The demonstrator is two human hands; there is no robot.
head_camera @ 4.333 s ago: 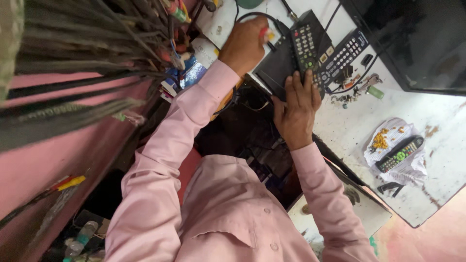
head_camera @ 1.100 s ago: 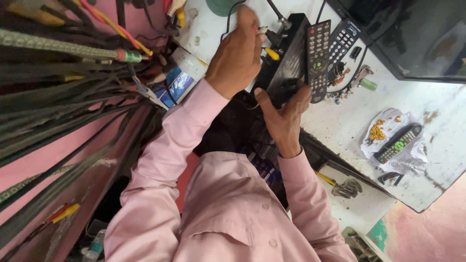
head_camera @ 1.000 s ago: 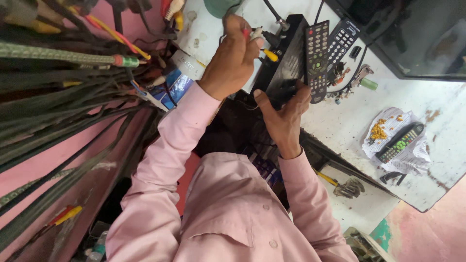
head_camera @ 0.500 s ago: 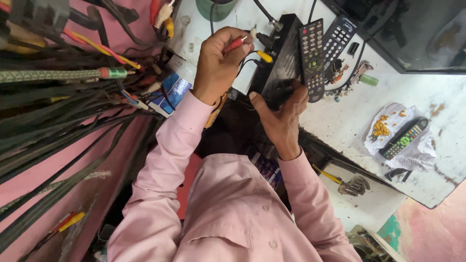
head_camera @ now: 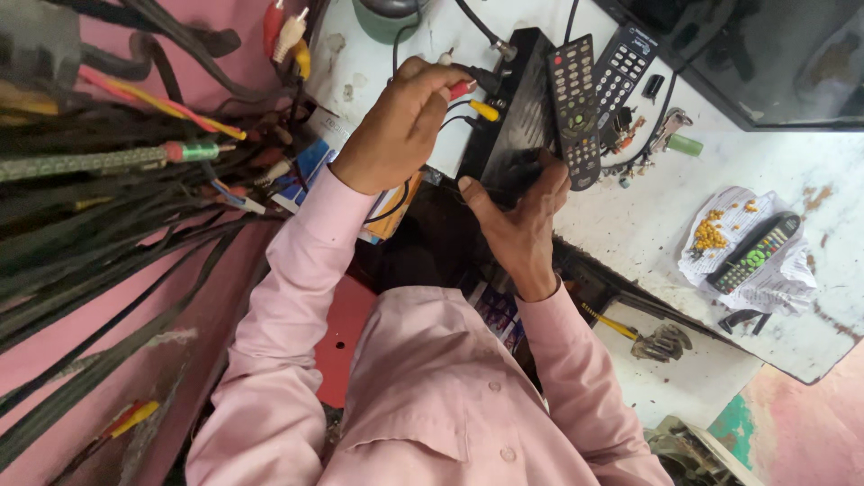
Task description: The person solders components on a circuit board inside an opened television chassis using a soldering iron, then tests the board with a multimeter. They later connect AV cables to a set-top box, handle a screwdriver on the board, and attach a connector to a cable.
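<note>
A black set-top box [head_camera: 515, 126] lies on the white worktop [head_camera: 648, 225], with a black remote [head_camera: 576, 108] resting on top of it. My right hand [head_camera: 517, 220] grips the box's near end, thumb on its side. My left hand [head_camera: 396, 126] pinches a red plug [head_camera: 461, 88] at the box's rear edge. A yellow plug [head_camera: 484, 111] on a thin black lead sits just beside it. Both arms are in pink sleeves.
A second remote [head_camera: 621, 76] lies beside the box, below a dark screen [head_camera: 774, 54]. A third remote [head_camera: 754, 252] rests on crumpled paper with yellow bits. Bundles of cables [head_camera: 108, 162] hang at left. A green cup [head_camera: 387, 13] and pliers [head_camera: 657, 340] are nearby.
My left hand has brought the red plug down towards the rear of the box. My right hand stays on the box's near end.
</note>
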